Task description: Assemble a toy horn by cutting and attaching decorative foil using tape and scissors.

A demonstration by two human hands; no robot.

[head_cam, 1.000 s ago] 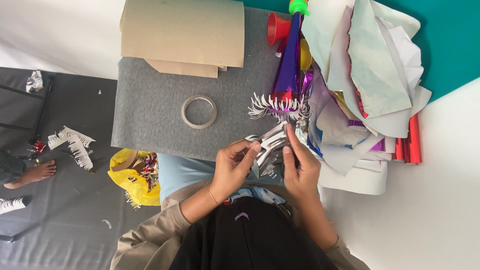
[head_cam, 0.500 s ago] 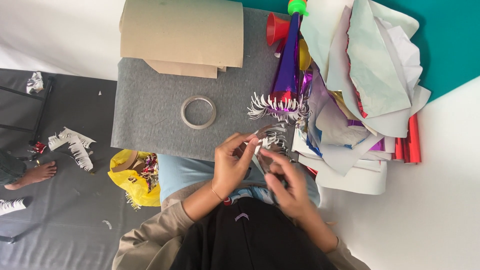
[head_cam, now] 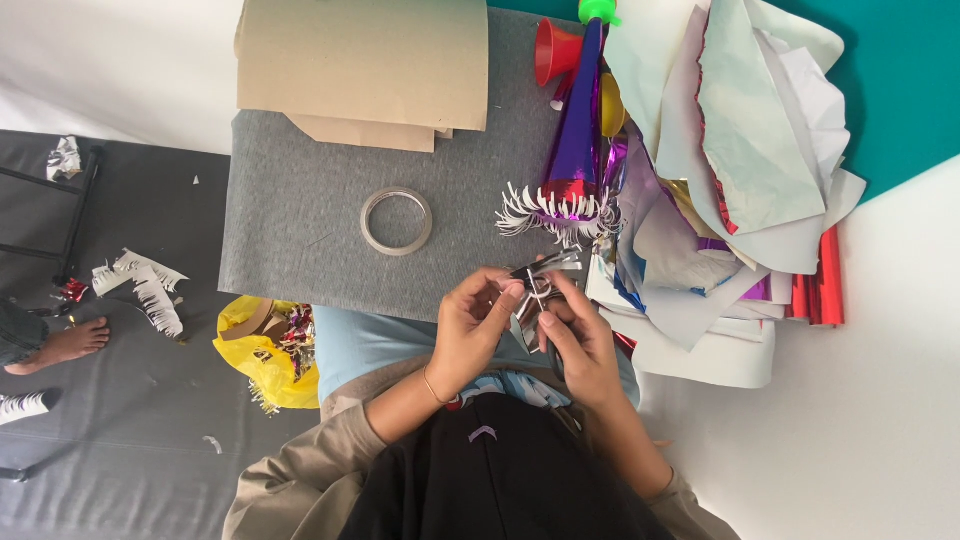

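The left hand (head_cam: 478, 325) and the right hand (head_cam: 575, 335) are close together at the near edge of a grey table (head_cam: 300, 220). Both hands pinch a small piece of shiny silver foil (head_cam: 535, 290) between their fingertips, so the foil sits right between the two hands, just above the person's lap. I cannot tell if the right hand holds anything else. A ring of clear tape (head_cam: 396, 221) lies flat on the table, a little way from the left hand. A purple shiny cone (head_cam: 572, 140) with a white fringe at its wide end lies beyond the hands. Brown cardboard sheets (head_cam: 365, 65) lie at the far side of the table. A big pile of paper and foil sheets (head_cam: 740, 180) is beside the right hand. A yellow bag (head_cam: 262, 350) of scraps sits on the floor, and someone else's bare foot (head_cam: 62, 343) is near it.
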